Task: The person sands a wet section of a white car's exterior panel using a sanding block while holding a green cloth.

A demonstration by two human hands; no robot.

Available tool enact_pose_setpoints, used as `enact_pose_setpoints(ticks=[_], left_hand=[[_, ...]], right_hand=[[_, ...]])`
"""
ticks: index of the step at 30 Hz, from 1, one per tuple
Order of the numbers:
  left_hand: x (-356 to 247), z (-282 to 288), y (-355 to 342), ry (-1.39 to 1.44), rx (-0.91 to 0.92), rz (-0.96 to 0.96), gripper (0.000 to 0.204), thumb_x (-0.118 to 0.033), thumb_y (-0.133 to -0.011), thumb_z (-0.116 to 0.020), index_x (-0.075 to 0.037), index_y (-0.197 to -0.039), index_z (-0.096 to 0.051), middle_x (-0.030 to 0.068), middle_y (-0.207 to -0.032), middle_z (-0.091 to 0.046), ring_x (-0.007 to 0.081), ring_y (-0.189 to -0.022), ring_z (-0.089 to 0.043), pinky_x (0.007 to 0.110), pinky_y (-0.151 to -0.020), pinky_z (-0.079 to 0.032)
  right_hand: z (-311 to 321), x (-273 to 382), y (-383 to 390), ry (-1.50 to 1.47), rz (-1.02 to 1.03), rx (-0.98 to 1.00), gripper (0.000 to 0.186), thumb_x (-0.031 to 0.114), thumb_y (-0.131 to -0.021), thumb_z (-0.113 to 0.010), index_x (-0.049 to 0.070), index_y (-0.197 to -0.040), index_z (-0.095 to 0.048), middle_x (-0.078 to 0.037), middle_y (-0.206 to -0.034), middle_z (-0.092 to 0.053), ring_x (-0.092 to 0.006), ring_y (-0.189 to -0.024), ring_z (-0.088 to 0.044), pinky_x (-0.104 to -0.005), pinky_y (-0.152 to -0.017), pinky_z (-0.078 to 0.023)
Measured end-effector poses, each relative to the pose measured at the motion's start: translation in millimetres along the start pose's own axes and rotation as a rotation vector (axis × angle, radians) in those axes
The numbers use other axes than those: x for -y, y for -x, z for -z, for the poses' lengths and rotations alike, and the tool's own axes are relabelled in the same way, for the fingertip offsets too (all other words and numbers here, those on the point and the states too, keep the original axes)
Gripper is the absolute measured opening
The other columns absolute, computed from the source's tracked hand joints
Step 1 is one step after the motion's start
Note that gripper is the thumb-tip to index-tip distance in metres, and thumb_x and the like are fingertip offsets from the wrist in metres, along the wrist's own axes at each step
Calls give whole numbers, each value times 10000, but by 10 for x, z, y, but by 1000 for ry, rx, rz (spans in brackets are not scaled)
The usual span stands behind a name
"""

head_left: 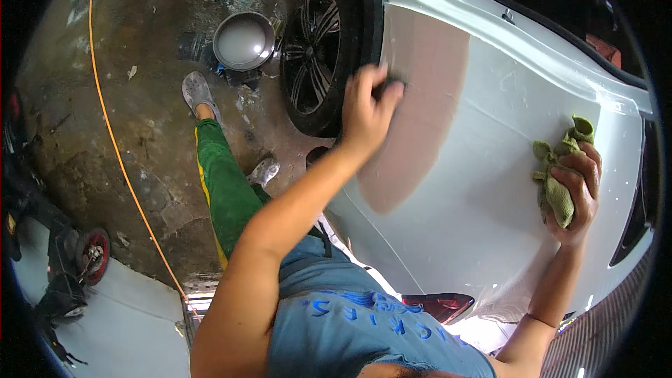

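The left hand (367,108) presses on the car panel (455,189), just right of the wheel (315,63). Well apart to the right, the right hand (577,192) rests on the same panel, its grip around a cloth (556,168). A bowl (243,40) sits on the floor (140,98) left of the wheel, and a hose (119,147) runs across the floor further left.

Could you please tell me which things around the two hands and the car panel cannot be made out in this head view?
- Dark pad under the left hand: mostly hidden by the fingers.
- Contents of the grey basin: too small and flat-toned.
- Green cloth in the right hand: lower part hidden by the fingers.
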State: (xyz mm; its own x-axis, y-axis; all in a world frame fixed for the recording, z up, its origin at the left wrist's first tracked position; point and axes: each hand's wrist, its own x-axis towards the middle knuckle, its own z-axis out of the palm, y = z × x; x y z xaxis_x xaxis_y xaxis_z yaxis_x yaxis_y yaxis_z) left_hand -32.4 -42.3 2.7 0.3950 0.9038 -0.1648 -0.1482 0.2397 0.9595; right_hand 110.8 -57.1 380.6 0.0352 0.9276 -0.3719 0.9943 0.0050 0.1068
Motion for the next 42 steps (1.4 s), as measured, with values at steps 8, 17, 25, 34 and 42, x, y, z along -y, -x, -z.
enact_pose_setpoints(ticks=[8,17,25,34,42], left_hand=[[-19,8,-204,10,70,-4,406,-231,-946,-706,13,-1249,-590,178,-1182,-635,303,-1100,-614,403,-975,-479],[-64,185,616,-37,43,13,421,-294,-928,-730,5,-1200,-610,160,-1186,-644,353,-1091,-592,455,-972,-447],[46,-252,-1218,-5,-80,46,409,-307,-926,-720,16,-1155,-620,215,-1138,-664,372,-1081,-609,450,-960,-463],[-60,43,257,-59,16,55,384,-250,-970,-693,23,-1222,-594,172,-1189,-639,266,-1133,-596,384,-1001,-460],[-152,-164,-649,-4,-33,186,426,-290,-957,-699,41,-1209,-607,201,-1154,-665,301,-1088,-636,398,-959,-487]], right_hand=[[-37,-2,7,-2,-5,-48,348,126,-618,-750,36,-947,-680,-158,-1057,-631,-463,-1161,-575,-566,-985,-450],[-65,18,-9,10,-21,-60,301,160,-681,-791,34,-929,-675,-149,-1056,-634,-454,-1142,-590,-544,-970,-468],[-44,66,-127,-21,4,-64,305,123,-671,-793,25,-936,-678,-148,-1051,-632,-446,-1128,-590,-543,-960,-469],[-49,58,-45,-29,-13,-68,292,104,-674,-781,31,-937,-677,-144,-1046,-634,-448,-1132,-585,-553,-956,-466],[-49,46,-44,-17,-16,-83,288,108,-675,-780,35,-935,-680,-143,-1051,-636,-449,-1135,-586,-555,-962,-466]])
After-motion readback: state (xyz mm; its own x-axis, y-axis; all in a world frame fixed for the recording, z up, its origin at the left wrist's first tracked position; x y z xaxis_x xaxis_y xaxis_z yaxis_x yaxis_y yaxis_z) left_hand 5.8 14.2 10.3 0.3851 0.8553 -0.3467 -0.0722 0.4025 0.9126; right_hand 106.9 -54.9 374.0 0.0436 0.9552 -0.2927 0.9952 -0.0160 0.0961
